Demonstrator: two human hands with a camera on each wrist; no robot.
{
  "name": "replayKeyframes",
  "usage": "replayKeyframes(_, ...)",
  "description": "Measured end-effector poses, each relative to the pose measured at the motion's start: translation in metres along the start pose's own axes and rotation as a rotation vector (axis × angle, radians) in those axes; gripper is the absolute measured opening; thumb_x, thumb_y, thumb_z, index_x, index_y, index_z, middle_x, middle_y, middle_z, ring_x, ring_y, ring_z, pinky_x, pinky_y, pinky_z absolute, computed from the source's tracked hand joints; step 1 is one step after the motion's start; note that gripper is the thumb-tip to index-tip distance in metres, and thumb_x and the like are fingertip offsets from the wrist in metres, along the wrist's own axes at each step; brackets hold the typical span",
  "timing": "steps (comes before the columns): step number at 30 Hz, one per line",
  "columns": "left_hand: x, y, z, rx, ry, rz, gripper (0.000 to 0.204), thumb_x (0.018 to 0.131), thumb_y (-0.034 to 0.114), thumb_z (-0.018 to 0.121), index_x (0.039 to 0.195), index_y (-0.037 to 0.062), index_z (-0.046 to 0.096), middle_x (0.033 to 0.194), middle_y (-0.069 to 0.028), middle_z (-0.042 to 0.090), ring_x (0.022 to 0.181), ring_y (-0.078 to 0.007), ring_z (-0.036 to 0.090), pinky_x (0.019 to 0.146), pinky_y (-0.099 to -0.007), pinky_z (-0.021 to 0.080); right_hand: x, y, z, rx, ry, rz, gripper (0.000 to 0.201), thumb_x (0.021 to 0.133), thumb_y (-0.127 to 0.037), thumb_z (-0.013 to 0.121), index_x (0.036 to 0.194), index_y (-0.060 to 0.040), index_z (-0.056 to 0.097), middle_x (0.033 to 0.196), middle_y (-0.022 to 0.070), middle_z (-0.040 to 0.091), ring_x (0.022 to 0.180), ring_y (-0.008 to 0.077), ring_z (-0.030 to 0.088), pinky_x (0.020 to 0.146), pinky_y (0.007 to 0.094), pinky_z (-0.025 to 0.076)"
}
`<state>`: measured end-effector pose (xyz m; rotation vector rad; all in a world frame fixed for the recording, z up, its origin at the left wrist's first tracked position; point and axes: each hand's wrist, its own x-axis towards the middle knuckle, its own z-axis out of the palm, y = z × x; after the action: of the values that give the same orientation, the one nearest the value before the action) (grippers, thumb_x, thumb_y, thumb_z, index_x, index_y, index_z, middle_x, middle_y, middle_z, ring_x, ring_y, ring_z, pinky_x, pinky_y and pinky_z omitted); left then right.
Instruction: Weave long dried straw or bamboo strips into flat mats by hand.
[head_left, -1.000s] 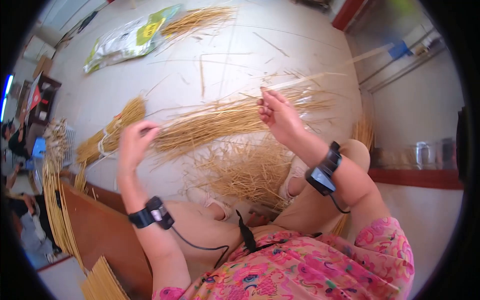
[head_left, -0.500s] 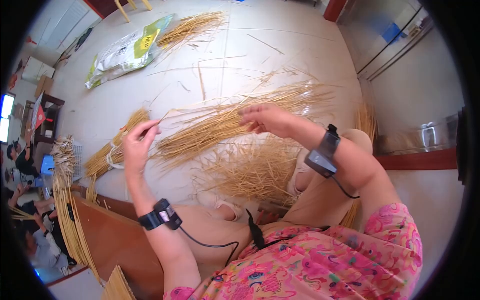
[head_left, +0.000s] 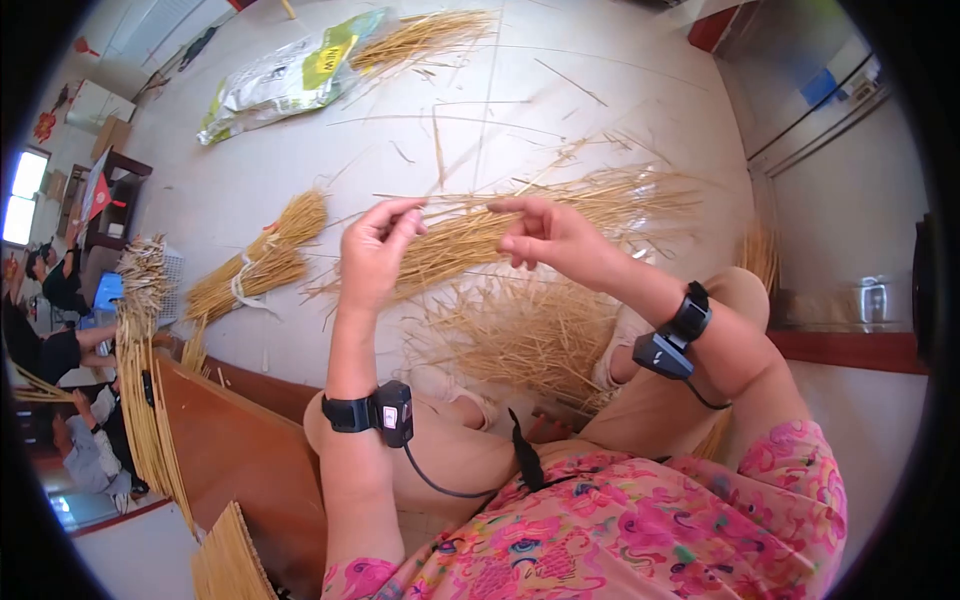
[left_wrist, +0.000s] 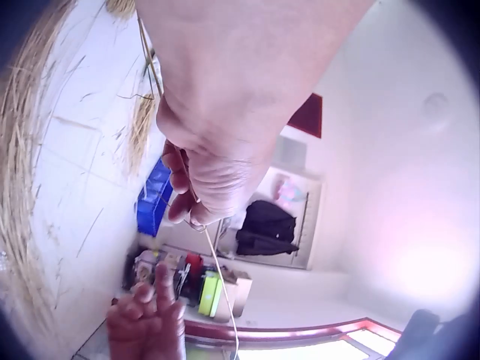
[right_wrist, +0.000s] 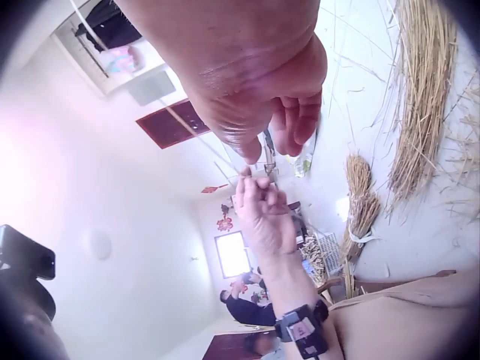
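My left hand (head_left: 375,255) is raised over the straw on the floor, thumb and forefinger pinching a thin stalk of straw (left_wrist: 219,266). In the left wrist view the stalk runs out past the fingertips. My right hand (head_left: 560,240) hovers just to the right, forefinger pointing toward the left hand and the other fingers loosely bent, with nothing seen in its grip. Below both hands a long spread of straw stalks (head_left: 620,200) lies across the floor. Nearer the feet is a heap of short straw scraps (head_left: 520,335).
To the left lies a straw bundle (head_left: 285,225) with a white tie (head_left: 238,285). A green and white bag (head_left: 290,85) with straw at its mouth lies farther back. A brown board (head_left: 235,430) stands by the left knee. Other people sit at the far left.
The left hand has moved right, closer to the right hand, still pinching the stalk. The right hand's pinched fingers have loosened, and the forefinger now points left.
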<state>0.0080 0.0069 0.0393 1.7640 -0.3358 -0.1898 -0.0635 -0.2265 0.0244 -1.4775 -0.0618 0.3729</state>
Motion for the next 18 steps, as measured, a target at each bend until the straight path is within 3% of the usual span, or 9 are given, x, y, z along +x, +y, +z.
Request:
replayKeyframes(2,-0.003,-0.013,0.023,0.002,-0.098,-0.004,0.017,0.085,0.006,0.061,0.101,-0.0001,0.065,0.077,-0.0029,0.066,0.071,-0.0060,0.058,0.065,-0.0198,0.047,0.002,-0.003,0.003,0.108,0.104,-0.050,0.050,0.086,-0.017,0.064,0.128,0.0016,0.043,0.084,0.0035,0.061,0.073,0.0086,0.058,0.064,0.0214,0.048)
replayKeyframes(6,-0.011,-0.015,0.054,-0.023,-0.167,-0.056,0.017,0.085,0.008,0.063,0.099,-0.0006,0.066,0.076,-0.0030,0.066,0.070,-0.0062,0.060,0.064,-0.0208,0.048,0.005,0.007,-0.002,0.293,0.209,-0.116,0.024,0.090,-0.015,0.058,0.110,-0.0015,0.055,0.085,0.0042,0.062,0.073,0.0088,0.059,0.064,0.0221,0.047)
replayKeyframes(9,-0.013,-0.020,0.062,-0.085,-0.124,-0.081,0.015,0.085,0.008,0.063,0.096,-0.0003,0.067,0.076,-0.0025,0.066,0.068,-0.0058,0.058,0.064,-0.0205,0.047,0.001,0.006,-0.002,0.254,0.276,-0.085,0.013,0.092,-0.014,0.056,0.098,-0.0023,0.057,0.085,0.0046,0.062,0.073,0.0092,0.059,0.064,0.0223,0.048)
replayKeyframes(18,-0.007,-0.021,0.059,-0.276,-0.060,-0.126,0.010,0.090,0.007,0.055,0.093,-0.0016,0.059,0.087,-0.0054,0.065,0.081,-0.0073,0.058,0.077,-0.0221,0.046,0.002,0.004,0.000,0.074,0.370,-0.123,0.010,0.091,-0.010,0.055,0.093,-0.0002,0.055,0.081,0.0050,0.063,0.068,0.0087,0.059,0.058,0.0218,0.047)
